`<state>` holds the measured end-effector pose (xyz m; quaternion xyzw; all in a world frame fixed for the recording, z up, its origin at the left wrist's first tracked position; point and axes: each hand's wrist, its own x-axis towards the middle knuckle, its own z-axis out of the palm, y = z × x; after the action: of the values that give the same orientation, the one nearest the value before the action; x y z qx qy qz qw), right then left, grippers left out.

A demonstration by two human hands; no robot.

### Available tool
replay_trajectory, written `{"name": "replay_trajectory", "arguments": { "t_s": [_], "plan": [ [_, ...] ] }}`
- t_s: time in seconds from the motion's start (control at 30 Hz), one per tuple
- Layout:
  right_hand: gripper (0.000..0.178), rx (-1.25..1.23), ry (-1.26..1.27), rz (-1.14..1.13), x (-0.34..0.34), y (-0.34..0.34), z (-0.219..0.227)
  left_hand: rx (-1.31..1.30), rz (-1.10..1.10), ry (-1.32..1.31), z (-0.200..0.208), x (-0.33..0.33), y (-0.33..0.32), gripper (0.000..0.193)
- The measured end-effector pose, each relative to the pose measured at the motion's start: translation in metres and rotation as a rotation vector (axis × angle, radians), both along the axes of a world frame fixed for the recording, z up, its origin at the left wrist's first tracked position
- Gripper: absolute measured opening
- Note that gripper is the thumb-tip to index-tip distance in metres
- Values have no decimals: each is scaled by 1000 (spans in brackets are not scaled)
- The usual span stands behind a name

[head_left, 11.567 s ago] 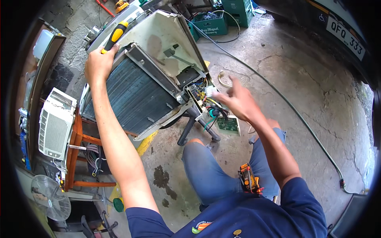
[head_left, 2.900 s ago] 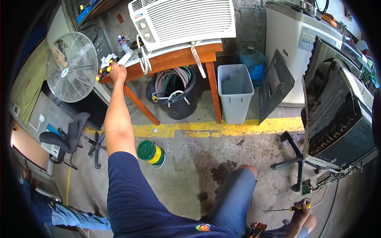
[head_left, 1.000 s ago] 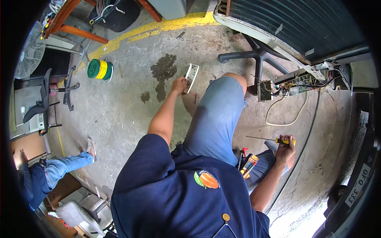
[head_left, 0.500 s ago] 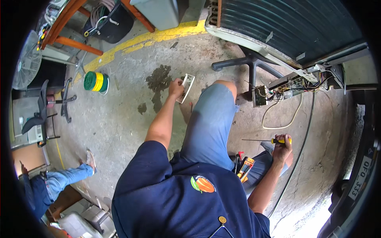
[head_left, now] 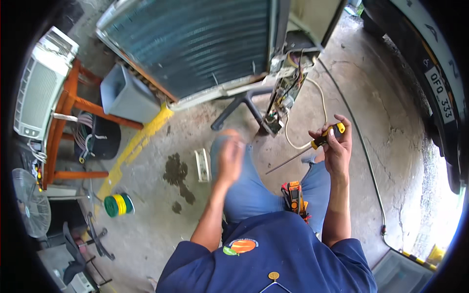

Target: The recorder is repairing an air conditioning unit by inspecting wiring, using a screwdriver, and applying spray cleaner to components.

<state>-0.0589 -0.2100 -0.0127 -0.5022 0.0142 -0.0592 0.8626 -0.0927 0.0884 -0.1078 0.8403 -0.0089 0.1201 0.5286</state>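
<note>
My right hand (head_left: 338, 145) is closed around the yellow and black handle of a screwdriver (head_left: 292, 160), its long thin shaft slanting down to the left. Over my bent knee hovers my left hand (head_left: 230, 160), smeared by motion, so its fingers cannot be made out. Just left of that knee, a white rectangular plastic frame (head_left: 197, 166) lies on the floor. Ahead of my hands, a control assembly with exposed wires and a circuit board (head_left: 284, 100) hangs beside a large dark finned coil unit (head_left: 195, 46). An orange and black clamp meter (head_left: 294, 194) rests at my lap.
A pale cord (head_left: 289, 139) loops from the wiring to the floor, and a dark cable (head_left: 364, 146) runs along the right. At the left are a green and yellow spool (head_left: 117, 205), a grey bin (head_left: 128, 95) and an orange wooden stand (head_left: 68, 110). A parked vehicle (head_left: 439, 97) borders the right.
My left hand has let go of the white frame, which now lies on the floor, and has moved over my knee. The screwdriver has been raised and tilted. My view has swung right.
</note>
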Motion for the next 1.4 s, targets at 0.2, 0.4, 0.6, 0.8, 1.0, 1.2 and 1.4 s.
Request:
{"name": "replay_trajectory", "arguments": {
  "t_s": [0.2, 0.4, 0.6, 0.8, 1.0, 1.2, 1.4],
  "plan": [
    [43, 149, -105, -150, 9, -5, 19, 148, -282, 23, 40, -51, -90, 11],
    [62, 141, 27, 111, -30, -23, -15, 146, -132, -76, 54, -68, -72, 13],
    [54, 2, 33, 253, -23, 4, -23, 124, -234, 18, 57, -77, -55, 16],
    [49, -38, -105, 251, -1, 5, 16, -431, -432, 349, 27, -69, -70, 22],
    [47, -184, -200, 265, -27, 16, 19, -1026, -583, 502, 64, -37, -110, 25],
    [41, -178, 50, 246, -62, -31, -37, -1228, -609, 279, 121, 59, -140, 23],
    [36, -183, 153, 240, -71, -67, -60, -1323, -606, 143, 148, 122, -171, 20]
  ]
}}
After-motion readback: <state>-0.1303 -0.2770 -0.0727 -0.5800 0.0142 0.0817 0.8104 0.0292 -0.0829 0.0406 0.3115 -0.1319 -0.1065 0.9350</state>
